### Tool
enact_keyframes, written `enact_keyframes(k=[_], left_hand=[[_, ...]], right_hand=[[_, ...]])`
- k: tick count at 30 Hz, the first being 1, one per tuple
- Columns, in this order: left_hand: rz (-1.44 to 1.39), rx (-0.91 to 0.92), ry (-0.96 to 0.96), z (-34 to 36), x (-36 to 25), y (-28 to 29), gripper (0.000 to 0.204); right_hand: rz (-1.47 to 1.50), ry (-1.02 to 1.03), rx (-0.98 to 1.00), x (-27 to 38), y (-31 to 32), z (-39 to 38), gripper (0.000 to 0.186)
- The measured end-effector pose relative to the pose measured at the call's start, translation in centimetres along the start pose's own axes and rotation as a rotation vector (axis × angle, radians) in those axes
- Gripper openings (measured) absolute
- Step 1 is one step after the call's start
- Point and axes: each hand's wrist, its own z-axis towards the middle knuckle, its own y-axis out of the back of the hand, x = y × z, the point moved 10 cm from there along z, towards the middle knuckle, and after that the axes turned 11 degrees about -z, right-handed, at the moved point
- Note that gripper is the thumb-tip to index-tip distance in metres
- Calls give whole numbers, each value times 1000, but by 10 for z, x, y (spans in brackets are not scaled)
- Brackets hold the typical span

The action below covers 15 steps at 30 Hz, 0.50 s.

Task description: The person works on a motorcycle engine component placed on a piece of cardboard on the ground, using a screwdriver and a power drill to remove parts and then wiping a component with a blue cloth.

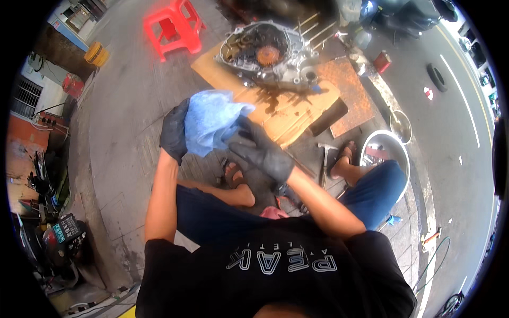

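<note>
Blue cloth hangs bunched between the person's gloved hands, up off the ground and just this side of the engine casing. From where I stand, the left hand looks clamped on its left edge, though the fingertips are hidden. The right hand reaches to the opposite edge, thumb apart from the fingers; I can't tell whether those fingers pinch the fabric or merely rest against it. Nor can I see if anything is wrapped inside.

If the right side isn't gripped, a careless tug could pull a corner free. My bigger worry is the casing: it lies with its inside exposed, the orange-brown gear in plain view, so grit or lint could drop in if the cloth were shaken above it. The cardboard underneath could skid if the casing were shoved. Lower down, the right foot could catch the hammer, and a knock from the right knee might tip the metal basin and scatter the parts inside.
</note>
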Motion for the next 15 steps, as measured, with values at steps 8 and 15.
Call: enact_keyframes(k=[8, 15], left_hand=[[1044, 18, -361, -106, 77, -77, 39], [173, 20, 291, -119, 125, -54, 44]], right_hand=[[122, -151, -313, -87, -37, 65, 63], [262, -384, -253, -155, -37, 56, 49]])
